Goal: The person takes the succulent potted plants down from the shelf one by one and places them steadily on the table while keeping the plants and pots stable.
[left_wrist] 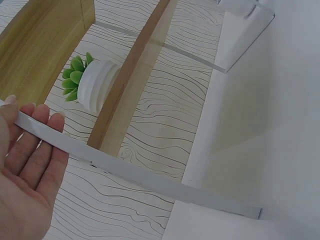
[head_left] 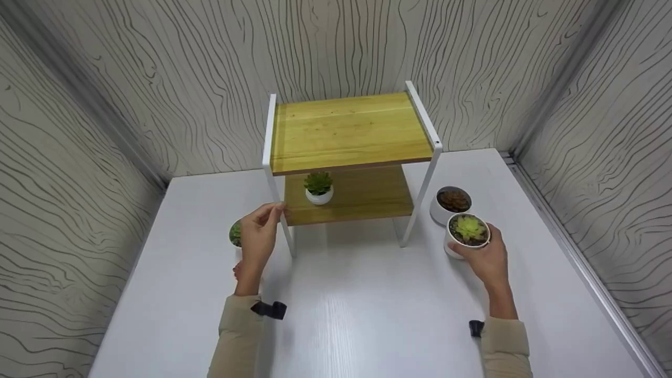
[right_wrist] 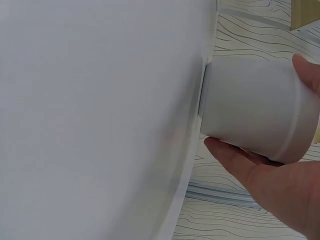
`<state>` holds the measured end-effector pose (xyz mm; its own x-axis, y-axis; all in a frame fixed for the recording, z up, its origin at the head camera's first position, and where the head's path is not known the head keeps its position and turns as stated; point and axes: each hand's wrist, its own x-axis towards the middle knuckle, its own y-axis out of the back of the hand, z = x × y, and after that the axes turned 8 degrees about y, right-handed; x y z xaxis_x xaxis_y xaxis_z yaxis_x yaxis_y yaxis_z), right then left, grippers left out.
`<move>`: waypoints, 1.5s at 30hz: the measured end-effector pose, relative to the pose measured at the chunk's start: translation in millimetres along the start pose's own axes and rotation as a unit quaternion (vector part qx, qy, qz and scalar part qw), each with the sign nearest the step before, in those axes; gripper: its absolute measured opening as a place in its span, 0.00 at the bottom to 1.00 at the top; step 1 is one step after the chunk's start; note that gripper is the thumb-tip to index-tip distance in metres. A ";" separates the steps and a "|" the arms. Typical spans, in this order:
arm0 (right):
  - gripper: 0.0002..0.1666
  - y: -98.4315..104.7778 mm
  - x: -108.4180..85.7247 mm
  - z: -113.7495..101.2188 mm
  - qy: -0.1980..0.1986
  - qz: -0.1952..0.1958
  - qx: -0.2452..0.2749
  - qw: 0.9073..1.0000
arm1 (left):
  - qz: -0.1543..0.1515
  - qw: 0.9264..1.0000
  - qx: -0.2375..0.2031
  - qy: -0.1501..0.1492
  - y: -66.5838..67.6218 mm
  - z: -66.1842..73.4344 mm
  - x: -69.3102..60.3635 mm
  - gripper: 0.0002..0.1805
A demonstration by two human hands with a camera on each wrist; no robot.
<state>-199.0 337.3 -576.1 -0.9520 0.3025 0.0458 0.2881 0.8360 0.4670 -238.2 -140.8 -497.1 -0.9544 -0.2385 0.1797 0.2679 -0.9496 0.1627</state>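
Observation:
A two-tier shelf (head_left: pixel 352 131) with wooden boards and a white frame stands at the back middle. My left hand (head_left: pixel 258 235) holds its front left leg (left_wrist: pixel 135 172) between thumb and fingers, level with the lower board. On that board (head_left: pixel 362 202) sits a small white pot with a dark green succulent (head_left: pixel 318 191). At the right, my right hand (head_left: pixel 487 262) grips a white pot with a light green succulent (head_left: pixel 469 229), fingers and thumb round its side. The same pot (right_wrist: pixel 250 100) looks smooth and plain in the right wrist view, its base close to the table.
Just behind the gripped pot stands another pot with a brown succulent (head_left: pixel 452 202). A green plant (head_left: pixel 235 233) and something red (head_left: pixel 237 270) show partly behind the left hand and wrist. Patterned walls (head_left: pixel 336 47) enclose the white table (head_left: pixel 336 310).

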 end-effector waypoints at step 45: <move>0.75 4.6 11.7 -2.5 -0.076 -0.050 -0.021 0.996 | 0.004 1.000 -0.005 0.001 -0.5 -0.1 -0.3 0.14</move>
<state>-209.0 343.6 -571.2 -0.9481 0.2880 -0.1350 0.1859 0.8463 0.4993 -238.1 -140.3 -497.4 -0.9528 -0.2459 0.1783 0.2734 -0.9499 0.1512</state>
